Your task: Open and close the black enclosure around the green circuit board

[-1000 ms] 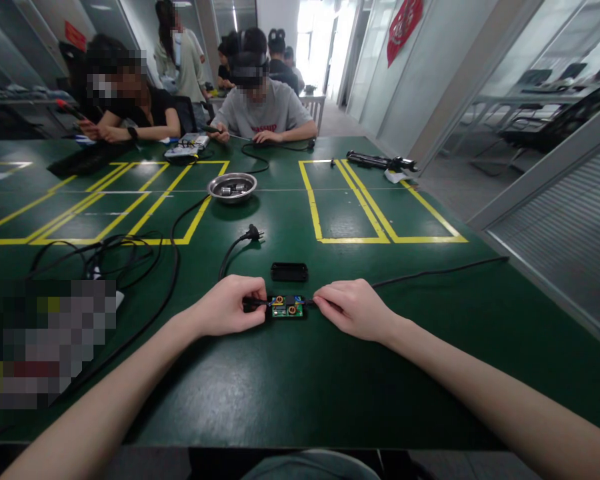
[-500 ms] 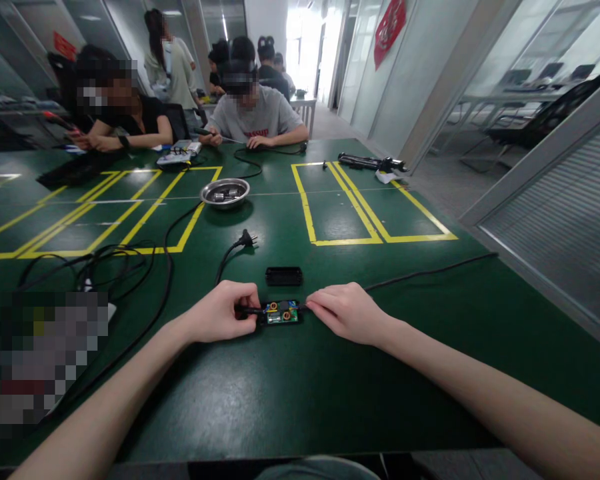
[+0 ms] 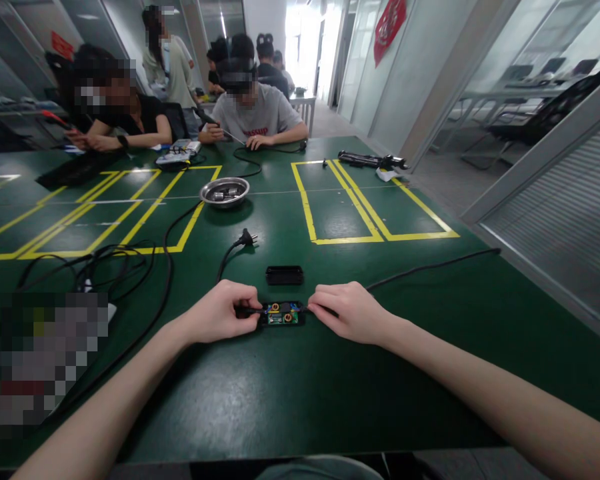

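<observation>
There's bare green tabletop (image 3: 220,400) at lower centre, room for a hand to come up toward the circuit board (image 3: 282,315). The left hand (image 3: 230,309) and right hand (image 3: 350,311) block its sides, and the black lid (image 3: 285,275) stands in the way just above.

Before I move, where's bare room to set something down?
Bare table lies between the forearms, on this side of the open case, and between the right forearm and rightmost cable. Crowded: the left side, with coiled cables, and the case ends, at left hand and right hand.
</observation>
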The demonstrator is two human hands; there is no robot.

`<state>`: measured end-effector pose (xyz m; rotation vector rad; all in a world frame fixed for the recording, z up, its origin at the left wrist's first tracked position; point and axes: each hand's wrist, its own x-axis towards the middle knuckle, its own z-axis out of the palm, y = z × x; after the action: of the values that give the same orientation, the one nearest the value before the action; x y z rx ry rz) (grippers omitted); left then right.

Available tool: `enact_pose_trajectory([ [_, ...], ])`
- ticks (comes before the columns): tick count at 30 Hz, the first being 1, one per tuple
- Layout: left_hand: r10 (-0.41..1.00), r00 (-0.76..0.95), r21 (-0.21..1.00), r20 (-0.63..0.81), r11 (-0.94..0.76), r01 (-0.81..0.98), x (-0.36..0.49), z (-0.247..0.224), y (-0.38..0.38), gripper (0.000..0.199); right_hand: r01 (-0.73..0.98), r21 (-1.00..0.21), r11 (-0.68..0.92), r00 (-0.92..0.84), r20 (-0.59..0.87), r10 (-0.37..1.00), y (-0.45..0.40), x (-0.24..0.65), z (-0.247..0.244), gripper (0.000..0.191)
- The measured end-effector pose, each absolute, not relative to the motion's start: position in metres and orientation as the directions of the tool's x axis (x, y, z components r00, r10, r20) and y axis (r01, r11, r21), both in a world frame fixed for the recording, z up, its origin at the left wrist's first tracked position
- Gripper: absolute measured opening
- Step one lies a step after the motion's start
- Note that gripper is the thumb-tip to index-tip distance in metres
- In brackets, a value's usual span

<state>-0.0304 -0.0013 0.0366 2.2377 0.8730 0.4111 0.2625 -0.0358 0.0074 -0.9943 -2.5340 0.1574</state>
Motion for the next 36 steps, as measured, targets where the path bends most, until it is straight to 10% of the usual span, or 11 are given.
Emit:
enact_pose_trajectory([
  [22,0.627,0.728,0.407,0.277,-0.763,0.503,-0.027,0.026,-0.002,0.019,0.660,-0.221,0.718,-0.630,0.358,0.689,-0.033,0.264,0.004,0.030],
  [36,0.711,0.674,0.536,0.203,-0.657,0.531,-0.028,0.027,-0.001,0.016,0.679,-0.266,0.684,-0.626,0.279,0.729,-0.030,0.267,0.009,0.031],
])
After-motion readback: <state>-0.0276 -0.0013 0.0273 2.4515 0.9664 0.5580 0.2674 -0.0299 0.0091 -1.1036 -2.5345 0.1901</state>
